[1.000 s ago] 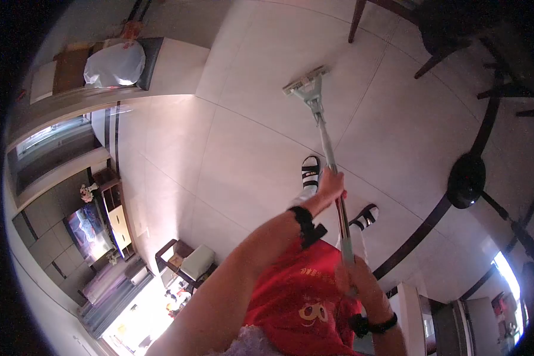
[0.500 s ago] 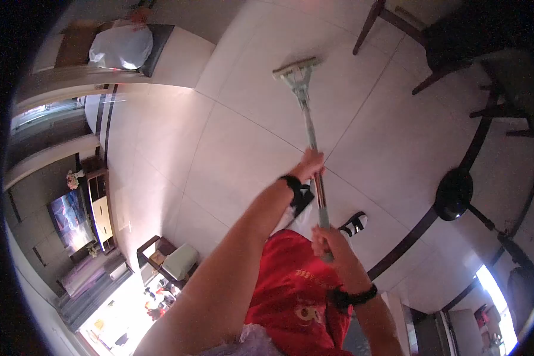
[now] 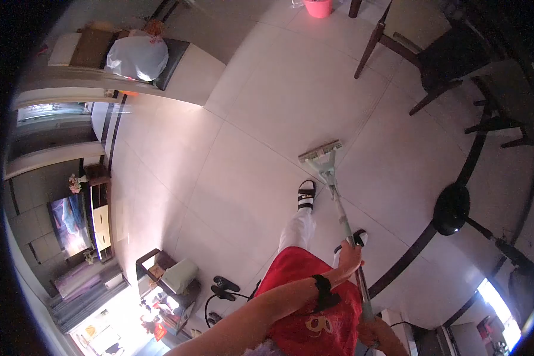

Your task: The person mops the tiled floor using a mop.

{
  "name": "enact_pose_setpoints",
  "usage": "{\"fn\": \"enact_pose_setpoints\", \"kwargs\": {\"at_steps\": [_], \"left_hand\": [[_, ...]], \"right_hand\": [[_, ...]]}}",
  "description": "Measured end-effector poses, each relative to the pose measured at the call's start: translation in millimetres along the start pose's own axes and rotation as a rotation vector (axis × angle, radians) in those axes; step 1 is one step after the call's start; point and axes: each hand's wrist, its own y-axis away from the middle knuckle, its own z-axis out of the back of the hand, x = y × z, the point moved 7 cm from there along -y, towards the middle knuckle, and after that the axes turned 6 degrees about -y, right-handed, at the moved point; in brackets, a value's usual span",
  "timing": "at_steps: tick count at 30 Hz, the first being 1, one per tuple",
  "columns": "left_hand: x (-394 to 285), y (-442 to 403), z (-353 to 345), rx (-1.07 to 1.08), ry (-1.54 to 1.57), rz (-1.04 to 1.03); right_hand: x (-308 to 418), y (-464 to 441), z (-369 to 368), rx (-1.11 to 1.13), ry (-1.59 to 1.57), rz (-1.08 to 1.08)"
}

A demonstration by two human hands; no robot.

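A pale green mop (image 3: 321,155) with a flat head rests on the light tiled floor (image 3: 267,89), just ahead of my sandalled feet. My left hand (image 3: 350,256) is wrapped round the middle of its pole, with a black band on the wrist. Lower down, near the pole's end beside the red apron (image 3: 314,296), my right hand (image 3: 374,332) is closed round the handle, its fingers partly hidden.
Dark wooden chairs (image 3: 391,44) stand at the upper right. A black round stand base (image 3: 451,208) is on the right. At the top sits a pink bucket (image 3: 318,7). A stool (image 3: 180,276) and black slippers (image 3: 223,285) are at the lower left.
The mop head has come back from farther out on the floor to near my feet. Both hands have moved down and right with the pole. The pink bucket has come into view.
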Motion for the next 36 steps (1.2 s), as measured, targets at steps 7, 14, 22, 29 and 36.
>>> {"fn": "enact_pose_setpoints", "kwargs": {"at_steps": [7,14,22,29,36], "left_hand": [[-120.4,-107.5,78.0,-0.052,0.089,-0.141],[-249.3,-276.3,194.0,0.065,-0.174,-0.354],[-208.6,-282.9,192.4,0.109,-0.869,-0.396],[-215.3,-232.5,170.7,0.054,-0.808,-0.503],[-84.5,-267.3,95.7,0.153,-1.294,-0.887]], "right_hand": [[131.9,-65.6,-111.0,0.342,-0.122,0.296],[243.0,-182.0,-263.0,0.679,-0.509,0.240],[196.9,-240.0,-252.9,0.748,-0.775,0.171],[198.6,-182.0,-228.1,0.572,-0.684,0.190],[132.6,-145.6,-146.6,0.481,-0.634,0.166]]}}
